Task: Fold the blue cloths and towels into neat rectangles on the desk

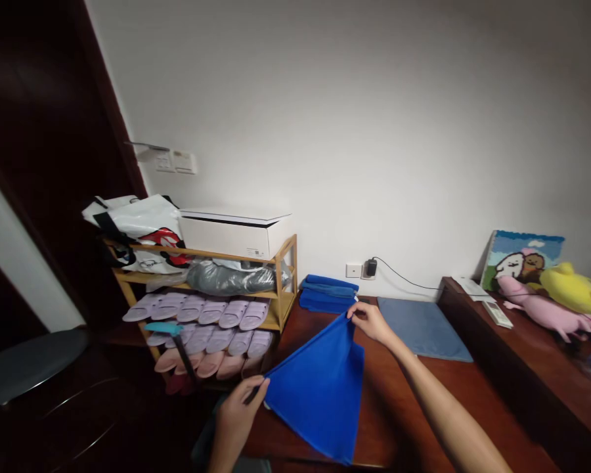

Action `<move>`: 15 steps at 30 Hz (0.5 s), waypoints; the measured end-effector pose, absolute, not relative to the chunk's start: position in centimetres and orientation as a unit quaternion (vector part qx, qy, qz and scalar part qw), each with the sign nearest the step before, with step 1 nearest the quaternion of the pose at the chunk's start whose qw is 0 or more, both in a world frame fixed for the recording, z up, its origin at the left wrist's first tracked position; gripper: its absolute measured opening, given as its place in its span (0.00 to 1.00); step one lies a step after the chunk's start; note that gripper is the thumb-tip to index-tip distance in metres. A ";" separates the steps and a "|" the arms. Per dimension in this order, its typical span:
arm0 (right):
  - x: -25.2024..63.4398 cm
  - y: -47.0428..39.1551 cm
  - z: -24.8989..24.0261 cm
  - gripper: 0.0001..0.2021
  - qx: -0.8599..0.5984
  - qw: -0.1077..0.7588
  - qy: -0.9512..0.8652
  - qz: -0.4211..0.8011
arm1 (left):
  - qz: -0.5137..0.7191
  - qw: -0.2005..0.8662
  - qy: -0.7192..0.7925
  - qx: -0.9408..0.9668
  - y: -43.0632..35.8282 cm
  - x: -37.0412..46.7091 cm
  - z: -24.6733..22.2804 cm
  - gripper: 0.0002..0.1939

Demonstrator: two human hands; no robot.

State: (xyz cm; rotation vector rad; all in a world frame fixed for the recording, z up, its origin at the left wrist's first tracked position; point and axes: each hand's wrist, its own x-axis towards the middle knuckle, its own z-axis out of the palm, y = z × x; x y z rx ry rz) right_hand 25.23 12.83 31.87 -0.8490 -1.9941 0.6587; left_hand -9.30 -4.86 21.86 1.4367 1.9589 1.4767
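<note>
A bright blue cloth (320, 387) hangs stretched between my two hands over the dark red wooden table. My left hand (240, 408) pinches its lower left corner near the table's front. Farther back, my right hand (370, 320) pinches the upper corner. The cloth slants between them, and its lower part drapes down toward the tabletop. Behind it, by the wall, lies a stack of folded blue cloths (328, 293). A greyish-blue cloth (421, 328) is spread flat on the table to the right of my right hand.
On the left stands a wooden shoe rack (286, 295) with several slippers (211, 313), a white box (226, 234) and a bag (138, 220). A raised wooden ledge (526, 355) at right carries plush toys (546, 309) and a remote (497, 314). A black charger (372, 267) is plugged into the wall.
</note>
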 end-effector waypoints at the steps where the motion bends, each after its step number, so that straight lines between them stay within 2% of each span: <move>1: 26.3 12.4 32.7 0.08 -0.350 0.435 -0.787 0.264 | 0.547 0.174 0.649 0.500 -4.2 -9.2 23.5 0.28; 7: 31.5 9.1 35.7 0.14 -0.398 0.514 -0.713 0.264 | 0.604 0.195 0.566 0.526 -1.0 -8.3 31.0 0.27; 11: 33.3 6.7 36.2 0.23 -0.403 0.549 -0.673 0.288 | 0.586 0.184 0.554 0.562 -0.1 -7.6 33.8 0.24; 15: 34.6 4.4 36.3 0.28 -0.420 0.575 -0.637 0.297 | 0.571 0.167 0.546 0.590 -0.1 -6.6 36.0 0.27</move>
